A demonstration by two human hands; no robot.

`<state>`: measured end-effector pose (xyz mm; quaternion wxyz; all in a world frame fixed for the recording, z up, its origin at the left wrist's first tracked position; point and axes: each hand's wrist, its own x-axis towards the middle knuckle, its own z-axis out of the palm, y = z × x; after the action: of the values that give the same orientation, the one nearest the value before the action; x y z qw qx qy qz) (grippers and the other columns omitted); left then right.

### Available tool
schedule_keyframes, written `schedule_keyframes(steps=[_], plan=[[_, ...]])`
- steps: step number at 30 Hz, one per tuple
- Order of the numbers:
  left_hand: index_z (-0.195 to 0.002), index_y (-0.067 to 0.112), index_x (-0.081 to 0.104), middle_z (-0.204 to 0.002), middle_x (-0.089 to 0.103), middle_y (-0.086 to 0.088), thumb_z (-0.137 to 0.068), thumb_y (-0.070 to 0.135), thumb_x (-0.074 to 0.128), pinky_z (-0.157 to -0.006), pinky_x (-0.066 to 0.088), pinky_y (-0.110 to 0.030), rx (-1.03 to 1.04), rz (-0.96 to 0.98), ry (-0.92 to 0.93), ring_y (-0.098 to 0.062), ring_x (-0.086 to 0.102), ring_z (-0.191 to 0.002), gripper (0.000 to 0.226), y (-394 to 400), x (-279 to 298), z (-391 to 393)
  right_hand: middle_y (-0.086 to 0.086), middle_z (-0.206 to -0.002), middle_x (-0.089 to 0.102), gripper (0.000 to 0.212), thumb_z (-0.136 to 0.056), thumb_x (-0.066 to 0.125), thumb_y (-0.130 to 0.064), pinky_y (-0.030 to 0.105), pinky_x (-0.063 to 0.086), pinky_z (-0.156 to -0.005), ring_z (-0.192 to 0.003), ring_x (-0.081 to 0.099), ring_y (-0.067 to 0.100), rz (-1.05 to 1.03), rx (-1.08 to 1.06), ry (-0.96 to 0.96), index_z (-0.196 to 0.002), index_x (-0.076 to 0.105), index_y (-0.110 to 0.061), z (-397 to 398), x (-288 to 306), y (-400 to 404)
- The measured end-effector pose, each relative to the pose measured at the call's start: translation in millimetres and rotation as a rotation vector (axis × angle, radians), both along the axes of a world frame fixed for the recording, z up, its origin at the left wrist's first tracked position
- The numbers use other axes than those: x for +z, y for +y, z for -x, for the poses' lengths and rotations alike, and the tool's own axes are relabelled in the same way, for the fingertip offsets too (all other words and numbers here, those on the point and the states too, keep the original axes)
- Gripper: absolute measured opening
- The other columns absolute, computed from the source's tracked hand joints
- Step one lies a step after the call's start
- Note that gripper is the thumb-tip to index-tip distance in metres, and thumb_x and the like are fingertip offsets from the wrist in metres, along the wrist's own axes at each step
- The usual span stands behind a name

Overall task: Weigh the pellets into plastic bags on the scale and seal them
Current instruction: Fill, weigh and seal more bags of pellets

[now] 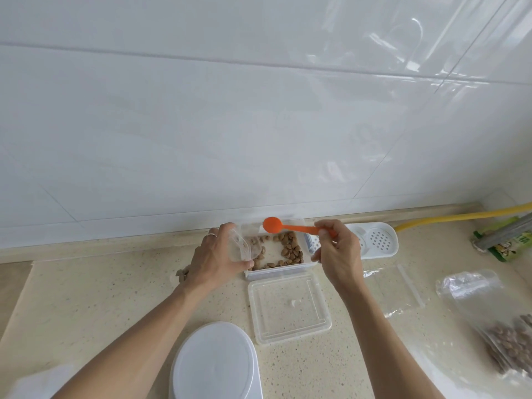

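Few pellets point(289, 250) left in clear tub point(276, 272) on table point(115, 298) | left hand point(218, 257) holds small bag point(241, 249) open at tub edge | right hand point(336, 254) pinches orange spoon point(288, 226) above tub | step: scooping; next: tip into bag, likely onto scale point(216, 364) | lid point(288, 306), filled bags point(506, 341) nearby.

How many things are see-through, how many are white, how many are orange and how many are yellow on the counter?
See-through: 5 (container, lid, bag in the left hand, empty bag, filled bag)
White: 2 (scale, soap dish)
Orange: 1 (spoon held by the right hand)
Yellow: 1 (hose)
Total: 9
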<state>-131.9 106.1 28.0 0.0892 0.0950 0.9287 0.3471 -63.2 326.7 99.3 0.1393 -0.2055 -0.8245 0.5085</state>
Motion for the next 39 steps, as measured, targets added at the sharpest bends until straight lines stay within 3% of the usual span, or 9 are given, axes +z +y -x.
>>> schedule_keyframes(steps=[8, 14, 18, 21, 25, 31, 35, 39], plan=[[-0.141, 0.035, 0.03, -0.126, 0.049, 0.001, -0.064, 0.046, 0.084, -0.088, 0.041, -0.033, -0.057, 0.063, 0.058, -0.02, 0.048, -0.118, 0.094, -11, 1, -8, -0.005, -0.075, 0.062, 0.024, -0.1, 0.044, -0.008, 0.02, 0.046, -0.05, -0.051, 0.066, 0.021, -0.085, 0.148, -0.245, -0.099, 0.065, -0.021, 5, -50, 2], [-0.141, 0.034, 0.028, -0.128, 0.049, -0.004, -0.063, 0.051, 0.083, -0.093, 0.043, -0.037, -0.062, 0.081, 0.054, -0.023, 0.049, -0.118, 0.097, -11, -2, -5, 0.001, -0.095, 0.068, 0.022, -0.099, 0.048, -0.004, 0.021, 0.047, -0.051, -0.049, 0.065, 0.02, 0.02, 0.257, -0.31, -0.098, 0.068, -0.015, 8, -52, 1], [-0.142, 0.033, 0.028, -0.128, 0.05, -0.004, -0.063, 0.056, 0.081, -0.092, 0.043, -0.038, -0.056, 0.082, 0.066, -0.024, 0.049, -0.118, 0.098, -11, -2, -7, 0.008, -0.09, 0.071, 0.023, -0.098, 0.048, -0.001, 0.023, 0.047, -0.049, -0.048, 0.062, 0.018, 0.165, 0.168, -0.337, -0.095, 0.066, -0.014, 5, -50, -1], [-0.142, 0.032, 0.03, -0.127, 0.049, -0.005, -0.064, 0.061, 0.077, -0.091, 0.043, -0.038, -0.049, 0.09, 0.073, -0.024, 0.049, -0.118, 0.096, -9, 1, -8, 0.015, -0.084, 0.071, 0.02, -0.097, 0.049, 0.0, 0.023, 0.045, -0.046, -0.045, 0.059, 0.016, 0.29, 0.054, -0.329, -0.097, 0.066, -0.01, 2, -51, 0], [-0.14, 0.031, 0.032, -0.125, 0.051, -0.004, -0.063, 0.057, 0.079, -0.09, 0.041, -0.038, -0.05, 0.112, 0.118, -0.022, 0.05, -0.117, 0.094, -9, 0, -7, 0.008, -0.076, 0.069, 0.02, -0.096, 0.049, 0.0, 0.024, 0.044, -0.047, -0.045, 0.058, 0.016, 0.409, -0.063, -0.32, -0.098, 0.067, -0.008, -1, -51, 5], [-0.138, 0.03, 0.033, -0.124, 0.052, -0.004, -0.063, 0.054, 0.081, -0.089, 0.043, -0.039, -0.047, 0.158, 0.151, -0.023, 0.051, -0.114, 0.092, -8, 1, -3, 0.011, -0.096, 0.075, 0.018, -0.096, 0.05, -0.001, 0.028, 0.042, -0.051, -0.048, 0.055, 0.017, 0.528, -0.17, -0.263, -0.101, 0.065, -0.009, -7, -44, 19], [-0.137, 0.027, 0.035, -0.123, 0.053, -0.006, -0.064, 0.053, 0.079, -0.088, 0.042, -0.039, -0.061, 0.221, 0.154, -0.025, 0.051, -0.113, 0.089, 1, 8, 2, 0.008, -0.092, 0.076, 0.017, -0.095, 0.051, -0.001, 0.029, 0.043, -0.053, -0.046, 0.055, 0.016, 0.477, -0.164, -0.176, -0.101, 0.065, -0.01, -8, -20, 24], [-0.141, 0.026, 0.03, -0.13, 0.048, -0.008, -0.066, 0.053, 0.078, -0.093, 0.041, -0.04, -0.091, 0.242, 0.1, -0.026, 0.048, -0.12, 0.093, 14, 15, 5, 0.008, -0.087, 0.074, 0.019, -0.096, 0.051, -0.002, 0.024, 0.045, -0.047, -0.044, 0.057, 0.014, 0.297, -0.062, -0.097, -0.096, 0.066, -0.013, -4, 12, 16]])
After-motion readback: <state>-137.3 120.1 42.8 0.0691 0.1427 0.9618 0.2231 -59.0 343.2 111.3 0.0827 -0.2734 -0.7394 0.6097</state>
